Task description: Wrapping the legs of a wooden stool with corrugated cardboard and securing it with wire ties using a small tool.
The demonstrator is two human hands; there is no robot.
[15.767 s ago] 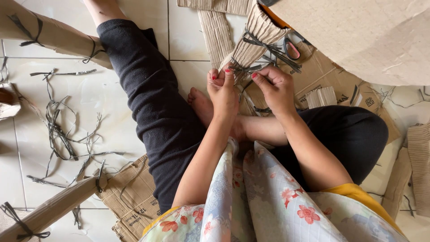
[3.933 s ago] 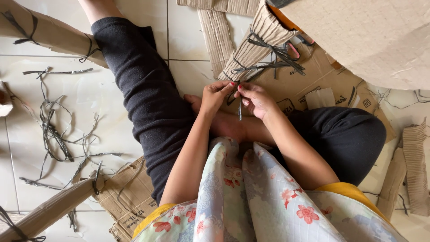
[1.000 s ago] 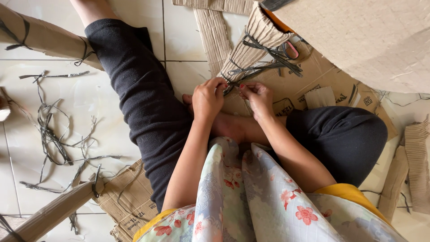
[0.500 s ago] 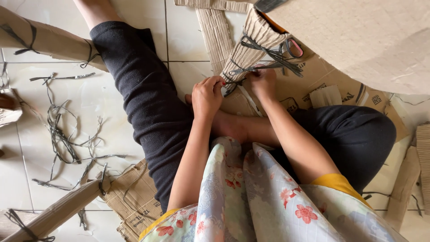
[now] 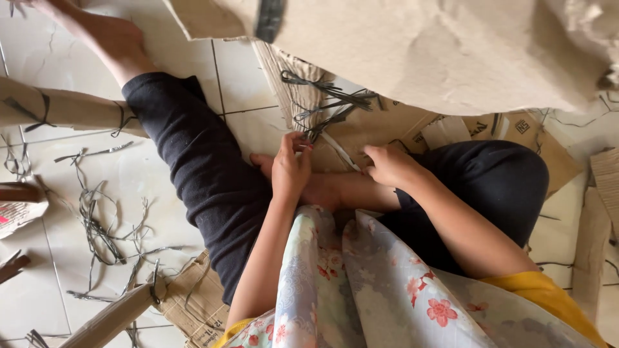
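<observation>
I take the rolled corrugated cardboard bundle (image 5: 298, 90), tied with dark grey strips, as my landmark; it lies on the floor under the edge of a big sheet of brown cardboard (image 5: 451, 51) that fills the top of the view. My left hand (image 5: 289, 169) sits just below the bundle's near end, fingers pinched shut on the tail of the dark grey tie strip (image 5: 316, 129) that runs up to the bundle. My right hand (image 5: 389, 165) is below and to the right of the bundle, over flattened box cardboard (image 5: 361, 129), fingers curled; I cannot tell whether it grips anything. A pale thin strip (image 5: 338, 149) lies between my hands. Far left of the bundle, loose grey strips (image 5: 97, 222) are scattered on the white tiled floor (image 5: 135, 167).
</observation>
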